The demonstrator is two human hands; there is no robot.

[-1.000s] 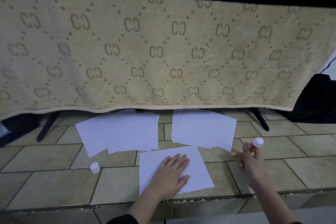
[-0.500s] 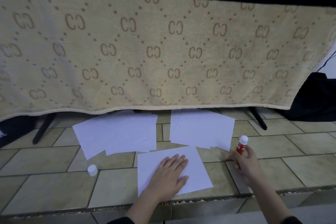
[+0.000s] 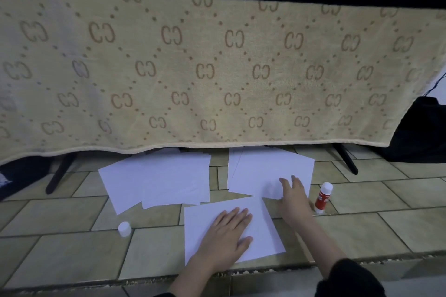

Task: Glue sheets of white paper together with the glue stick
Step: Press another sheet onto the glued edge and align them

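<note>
the left hand (image 3: 228,231) lies flat, fingers straight and together, on the single sheet (image 3: 265,239) nearest the person; judging by the spread palm, it pins that sheet to the tiled floor (image 3: 60,255) so it cannot slide while the next one is fetched. the right hand (image 3: 293,196) holds nothing: its fingers are extended and loosely spread, the tips reaching onto the near corner of the right stack of paper (image 3: 268,171) just beyond the pinned sheet, probably to draw off a top sheet. whether the fingertips already press the paper i cannot tell, as they are blurred. the glue stick (image 3: 323,198) stands upright on the floor just to the outer side of the right hand, uncapped it seems, parked within easy reach so that hand is free for paper. its white cap (image 3: 124,229) sits well off to the far side of the left hand. a second, left pile of paper (image 3: 156,181) lies beyond the left hand, below the hanging patterned blanket (image 3: 217,67).
</note>
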